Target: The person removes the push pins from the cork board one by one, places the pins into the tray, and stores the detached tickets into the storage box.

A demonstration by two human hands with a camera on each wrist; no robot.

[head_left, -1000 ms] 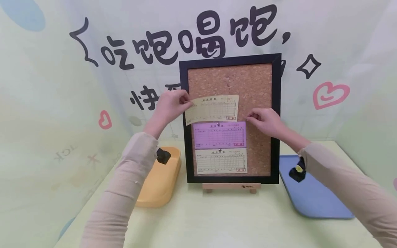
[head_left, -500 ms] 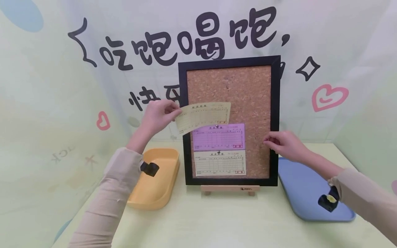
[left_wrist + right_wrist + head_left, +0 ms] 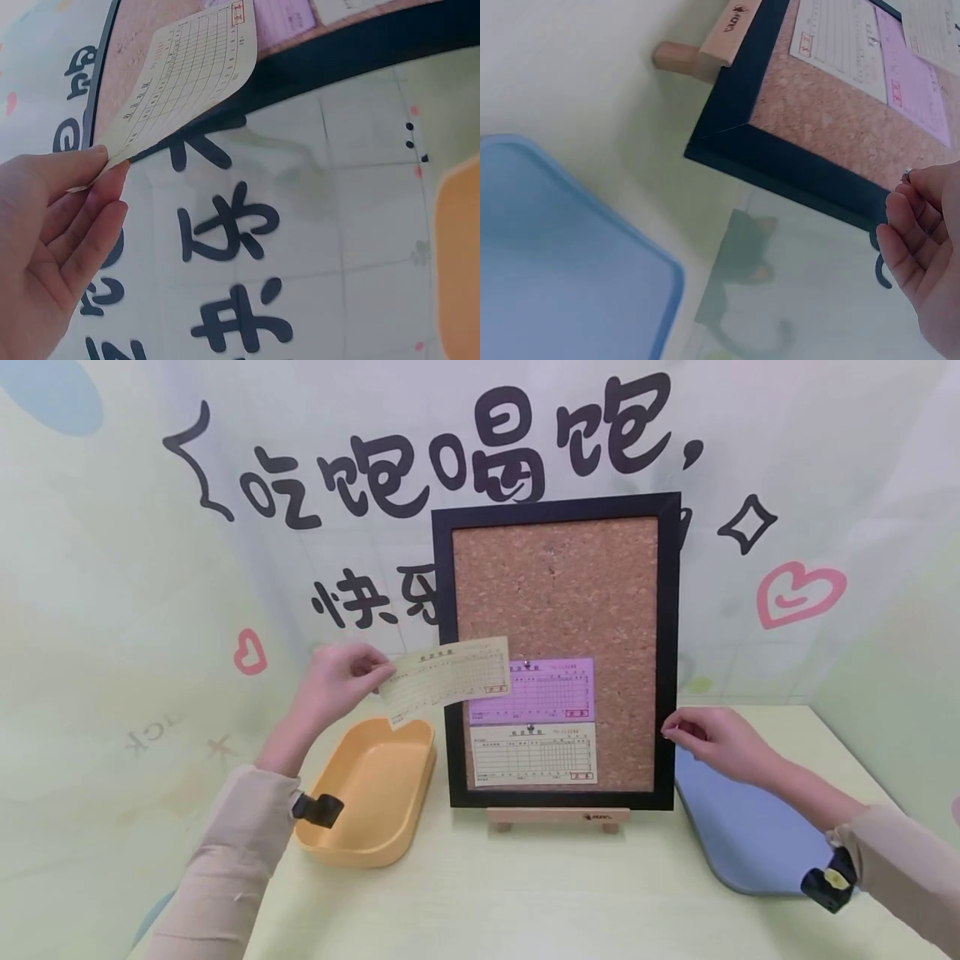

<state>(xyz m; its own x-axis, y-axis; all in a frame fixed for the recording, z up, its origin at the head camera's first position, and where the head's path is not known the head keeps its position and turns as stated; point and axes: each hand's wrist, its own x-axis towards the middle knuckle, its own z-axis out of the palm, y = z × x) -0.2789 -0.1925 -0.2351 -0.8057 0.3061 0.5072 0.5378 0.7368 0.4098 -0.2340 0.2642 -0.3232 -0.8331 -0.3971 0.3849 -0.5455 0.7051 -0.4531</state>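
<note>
A pale yellow printed receipt slip (image 3: 453, 672) is pinched at its left end between the thumb and fingers of my left hand (image 3: 330, 687). Its free end bends out in front of the framed corkboard (image 3: 562, 589) and overlaps a purple slip (image 3: 555, 693) in the head view. That purple slip and another pale slip (image 3: 532, 762) hang one above the other, each with a pin at its top edge. By the board's right frame is my right hand (image 3: 708, 737). Between its thumb and finger shows a tiny silvery push pin (image 3: 906, 175).
The corkboard stands on a small wooden easel (image 3: 558, 816) on a pale table (image 3: 525, 893). A yellow tray (image 3: 367, 802) lies at the left, under my left arm. A blue tray (image 3: 757, 847) is at the right. Behind is a wall sheet (image 3: 360, 402) with large black characters.
The pale yellow slip has come away from the upper board, moving left and down with my left hand. My right hand has drawn back right and down to the board's frame.
</note>
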